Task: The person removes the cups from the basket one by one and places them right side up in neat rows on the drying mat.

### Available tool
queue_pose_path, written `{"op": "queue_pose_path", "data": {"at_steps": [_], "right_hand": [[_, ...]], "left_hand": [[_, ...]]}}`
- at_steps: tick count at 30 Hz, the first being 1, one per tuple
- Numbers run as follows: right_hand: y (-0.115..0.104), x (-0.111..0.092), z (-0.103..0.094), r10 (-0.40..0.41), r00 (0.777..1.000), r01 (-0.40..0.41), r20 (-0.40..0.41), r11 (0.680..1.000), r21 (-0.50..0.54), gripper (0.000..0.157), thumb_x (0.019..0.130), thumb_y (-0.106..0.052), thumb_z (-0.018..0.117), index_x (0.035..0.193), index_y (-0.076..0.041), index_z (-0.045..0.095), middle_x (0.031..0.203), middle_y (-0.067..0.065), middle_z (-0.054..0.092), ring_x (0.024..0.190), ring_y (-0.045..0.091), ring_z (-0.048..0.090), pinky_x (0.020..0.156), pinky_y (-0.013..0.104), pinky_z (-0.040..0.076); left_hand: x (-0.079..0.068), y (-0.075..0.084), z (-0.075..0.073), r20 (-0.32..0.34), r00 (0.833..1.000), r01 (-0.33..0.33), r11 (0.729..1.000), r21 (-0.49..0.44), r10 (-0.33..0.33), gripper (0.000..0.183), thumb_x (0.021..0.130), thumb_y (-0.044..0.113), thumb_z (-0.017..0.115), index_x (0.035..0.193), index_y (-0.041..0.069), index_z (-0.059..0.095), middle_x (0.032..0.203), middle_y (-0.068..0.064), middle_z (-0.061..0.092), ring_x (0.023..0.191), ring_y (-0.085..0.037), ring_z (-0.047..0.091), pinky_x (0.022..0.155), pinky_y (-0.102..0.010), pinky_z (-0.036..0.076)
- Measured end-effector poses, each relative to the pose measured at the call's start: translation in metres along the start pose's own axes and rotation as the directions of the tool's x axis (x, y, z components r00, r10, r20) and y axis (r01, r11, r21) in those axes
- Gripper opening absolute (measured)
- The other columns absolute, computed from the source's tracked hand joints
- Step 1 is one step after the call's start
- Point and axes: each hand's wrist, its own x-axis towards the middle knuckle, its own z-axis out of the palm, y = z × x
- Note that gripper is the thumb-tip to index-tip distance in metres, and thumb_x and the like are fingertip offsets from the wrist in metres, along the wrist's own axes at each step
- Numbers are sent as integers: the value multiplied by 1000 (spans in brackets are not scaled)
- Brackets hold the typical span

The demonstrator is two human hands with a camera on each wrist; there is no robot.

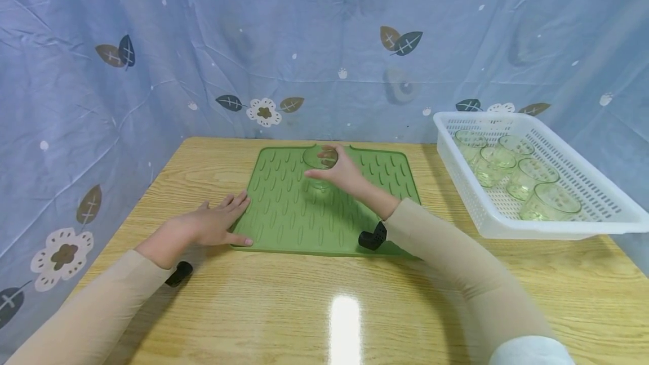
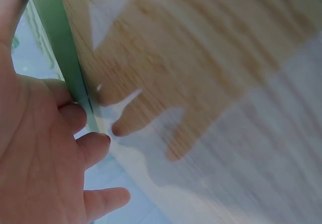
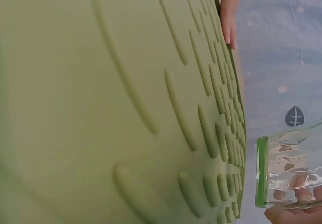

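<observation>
My right hand [image 1: 345, 173] grips a clear, green-tinted drinking glass [image 1: 311, 157] over the far middle part of a green ridged mat [image 1: 304, 230]. Thumb and fingers curve round the glass's side, and the mouth faces up. In the right wrist view, the thick green base of the glass [image 3: 261, 171] shows close over the mat [image 3: 75, 83]. At the mat's left edge, my left hand [image 1: 215, 225] lies with fingers spread, the thumb on the near left corner. The left wrist view shows this hand [image 2: 40, 143] beside the mat's green rim [image 2: 68, 48], palm visible and holding nothing.
A white perforated basket [image 1: 563, 230] stands on the right of the wooden table [image 1: 274, 303], with several similar glasses [image 1: 537, 170] in it. A blue patterned curtain [image 1: 324, 89] hangs behind the table and at its sides. Each wrist wears a small black camera [image 1: 372, 236].
</observation>
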Motion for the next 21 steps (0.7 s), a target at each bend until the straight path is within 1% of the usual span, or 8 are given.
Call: {"op": "queue_pose_path", "data": {"at_steps": [3, 7, 10, 15, 21], "right_hand": [[0, 5, 5, 9, 1000, -9, 0, 1000, 0, 89, 88, -22, 85, 157, -7, 31, 151, 16, 48, 142, 34, 42, 112, 44, 43], [1, 10, 11, 28, 1000, -28, 6, 999, 28, 89, 88, -20, 85, 157, -7, 31, 154, 18, 44, 145, 35, 40, 114, 45, 42], [1, 14, 15, 42, 999, -42, 4, 998, 51, 89, 88, -20, 85, 157, -7, 31, 155, 18, 44, 145, 34, 39, 114, 44, 41], [-1, 19, 21, 51, 999, -50, -19, 997, 58, 88, 87, -21, 86, 156, -8, 32, 154, 15, 46, 145, 34, 40, 114, 45, 41], [-1, 24, 29, 54, 998, -52, -24, 996, 73, 88, 87, -20, 86, 155, -6, 32, 155, 17, 45, 144, 35, 40, 114, 45, 41]], "left_hand": [[-1, 0, 0, -1, 1000, -6, 1000, -5, 6, 109, 94, 70, 56, 163, -2, 11, 169, -23, -1, 152, -50, 5, 110, -81, 1], [0, -1, 0, 1, 1000, -13, 1000, -8, 13, 109, 94, 69, 57, 163, -2, 11, 169, -23, -1, 152, -50, 4, 109, -81, 0], [0, -1, 0, -1, 1000, -13, 1000, -4, 13, 109, 94, 69, 57, 163, -2, 11, 169, -23, -1, 152, -50, 4, 109, -81, 0], [0, -1, -1, -5, 1000, -16, 1000, -1, 16, 108, 94, 69, 57, 163, -2, 11, 169, -23, 0, 152, -50, 5, 109, -81, 1], [0, -2, -2, -6, 1000, -19, 1000, -7, 19, 108, 95, 68, 57, 163, -2, 11, 169, -23, 0, 152, -50, 5, 109, -81, 0]]}}
